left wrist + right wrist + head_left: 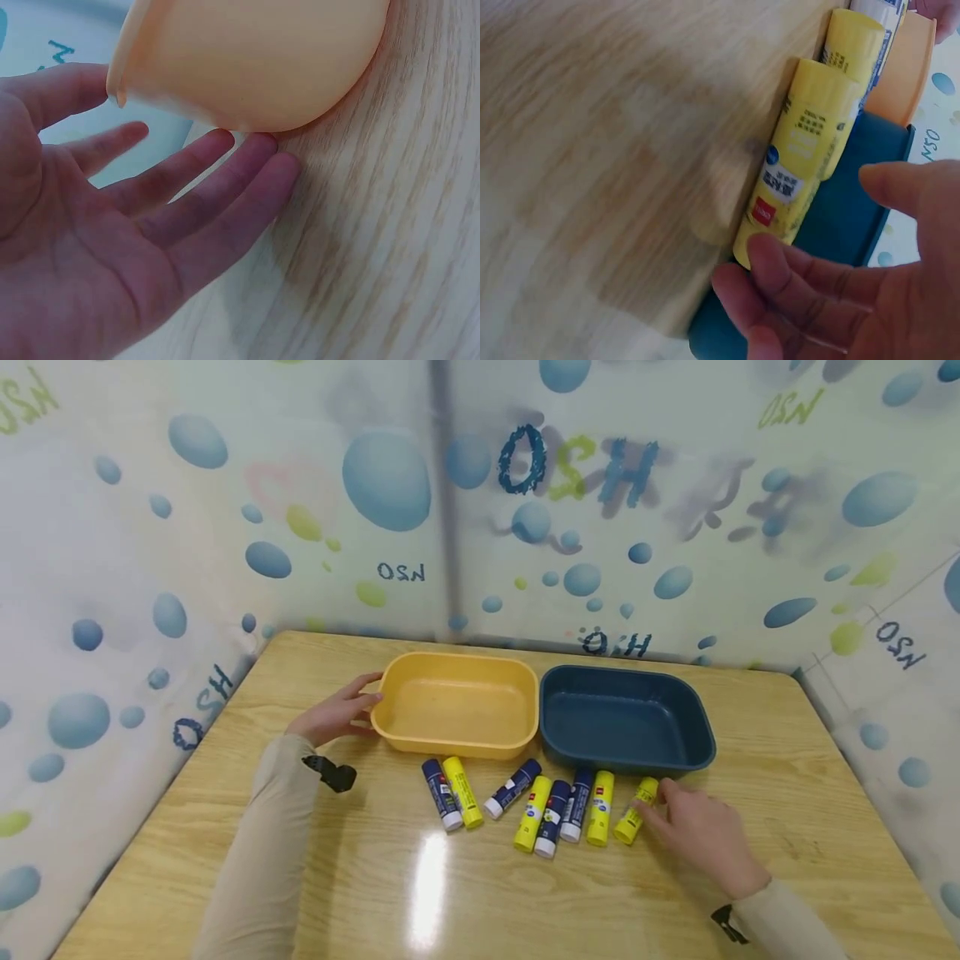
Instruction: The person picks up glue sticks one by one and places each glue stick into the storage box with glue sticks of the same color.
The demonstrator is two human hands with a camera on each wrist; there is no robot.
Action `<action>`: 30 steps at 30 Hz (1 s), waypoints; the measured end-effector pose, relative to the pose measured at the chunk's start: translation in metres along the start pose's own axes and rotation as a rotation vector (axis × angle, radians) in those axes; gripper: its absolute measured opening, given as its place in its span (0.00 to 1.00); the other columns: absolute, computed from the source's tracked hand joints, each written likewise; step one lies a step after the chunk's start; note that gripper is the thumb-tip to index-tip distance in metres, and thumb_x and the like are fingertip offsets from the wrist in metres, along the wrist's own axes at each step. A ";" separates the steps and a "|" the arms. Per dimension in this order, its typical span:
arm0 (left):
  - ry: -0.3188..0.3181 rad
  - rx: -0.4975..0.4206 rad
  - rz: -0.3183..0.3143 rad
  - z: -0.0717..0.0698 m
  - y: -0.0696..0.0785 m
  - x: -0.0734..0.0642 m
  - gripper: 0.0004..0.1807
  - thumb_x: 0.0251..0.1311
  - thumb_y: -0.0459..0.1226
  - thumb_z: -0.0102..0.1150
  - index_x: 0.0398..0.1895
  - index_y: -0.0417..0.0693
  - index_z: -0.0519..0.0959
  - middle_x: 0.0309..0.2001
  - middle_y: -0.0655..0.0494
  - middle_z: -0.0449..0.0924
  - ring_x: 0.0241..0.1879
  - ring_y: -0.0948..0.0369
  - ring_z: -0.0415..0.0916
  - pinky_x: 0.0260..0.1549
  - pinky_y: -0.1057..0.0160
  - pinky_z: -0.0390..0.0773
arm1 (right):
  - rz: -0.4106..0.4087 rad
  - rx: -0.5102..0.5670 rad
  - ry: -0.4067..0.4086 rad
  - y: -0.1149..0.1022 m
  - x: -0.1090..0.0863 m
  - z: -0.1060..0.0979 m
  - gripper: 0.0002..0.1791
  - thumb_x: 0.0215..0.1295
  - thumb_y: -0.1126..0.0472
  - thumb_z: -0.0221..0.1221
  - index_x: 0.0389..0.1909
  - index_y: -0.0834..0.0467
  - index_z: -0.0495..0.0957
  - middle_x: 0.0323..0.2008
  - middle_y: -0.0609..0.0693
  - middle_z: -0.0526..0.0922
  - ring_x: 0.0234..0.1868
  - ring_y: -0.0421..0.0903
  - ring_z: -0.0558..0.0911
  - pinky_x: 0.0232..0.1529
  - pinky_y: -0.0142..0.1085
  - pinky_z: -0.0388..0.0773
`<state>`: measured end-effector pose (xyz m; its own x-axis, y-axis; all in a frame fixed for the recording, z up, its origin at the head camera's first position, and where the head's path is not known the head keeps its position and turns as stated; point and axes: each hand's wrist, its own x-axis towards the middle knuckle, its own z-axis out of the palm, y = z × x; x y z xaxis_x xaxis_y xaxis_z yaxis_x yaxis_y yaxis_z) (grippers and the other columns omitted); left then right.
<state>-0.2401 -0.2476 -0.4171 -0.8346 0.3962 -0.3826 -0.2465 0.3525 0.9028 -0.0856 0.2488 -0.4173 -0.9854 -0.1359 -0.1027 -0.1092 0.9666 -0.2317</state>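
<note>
My left hand (pixel 337 712) is at the left end of a yellow-orange plastic bin (pixel 456 750). In the left wrist view its thumb touches the bin's rim, and its spread fingertips (pixel 279 169) reach to the underside near the table. At the right, my right hand (pixel 705 835) reaches to the rightmost yellow glue stick (pixel 634 814). Its fingertips (pixel 769 251) are at one end of that stick, while the thumb stands apart from it. Alongside lie a yellow glue stick (pixel 600 808), a navy glue stick (pixel 576 806) and several others.
A dark blue bin (pixel 630 768) stands against the yellow one's right side. More glue sticks, such as a navy one (pixel 442 793) and a yellow one (pixel 462 792), lie before the bins on the wooden table (pixel 360 893). Patterned walls (pixel 465 543) rise behind.
</note>
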 end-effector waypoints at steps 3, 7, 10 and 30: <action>0.000 -0.026 -0.006 0.000 -0.002 0.000 0.34 0.76 0.43 0.40 0.78 0.55 0.40 0.72 0.36 0.44 0.63 0.36 0.59 0.56 0.43 0.69 | 0.033 -0.005 -0.015 -0.001 0.001 0.003 0.23 0.67 0.42 0.56 0.25 0.58 0.68 0.15 0.49 0.65 0.16 0.46 0.66 0.14 0.37 0.61; -0.005 -0.050 -0.013 0.001 -0.002 0.001 0.34 0.76 0.43 0.40 0.78 0.56 0.38 0.73 0.36 0.41 0.63 0.36 0.58 0.55 0.43 0.70 | 0.085 0.010 -0.055 -0.002 0.003 0.007 0.26 0.65 0.40 0.56 0.24 0.59 0.67 0.16 0.50 0.66 0.16 0.47 0.67 0.14 0.38 0.62; -0.004 -0.080 -0.025 0.002 -0.002 0.001 0.34 0.76 0.42 0.40 0.78 0.57 0.38 0.73 0.37 0.41 0.64 0.37 0.57 0.55 0.43 0.71 | 0.110 0.047 -0.076 -0.001 0.006 0.010 0.24 0.63 0.41 0.58 0.24 0.58 0.67 0.17 0.50 0.66 0.17 0.47 0.67 0.15 0.38 0.61; -0.010 -0.254 -0.034 -0.003 -0.009 0.004 0.35 0.75 0.42 0.44 0.78 0.59 0.40 0.72 0.40 0.45 0.59 0.43 0.61 0.55 0.46 0.71 | 0.140 0.223 -0.144 0.000 0.013 0.009 0.18 0.61 0.49 0.61 0.28 0.59 0.69 0.20 0.49 0.68 0.19 0.44 0.68 0.20 0.35 0.61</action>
<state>-0.2423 -0.2517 -0.4263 -0.8190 0.3968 -0.4144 -0.3913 0.1419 0.9092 -0.0978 0.2453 -0.4274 -0.9585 -0.0496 -0.2808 0.0733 0.9088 -0.4107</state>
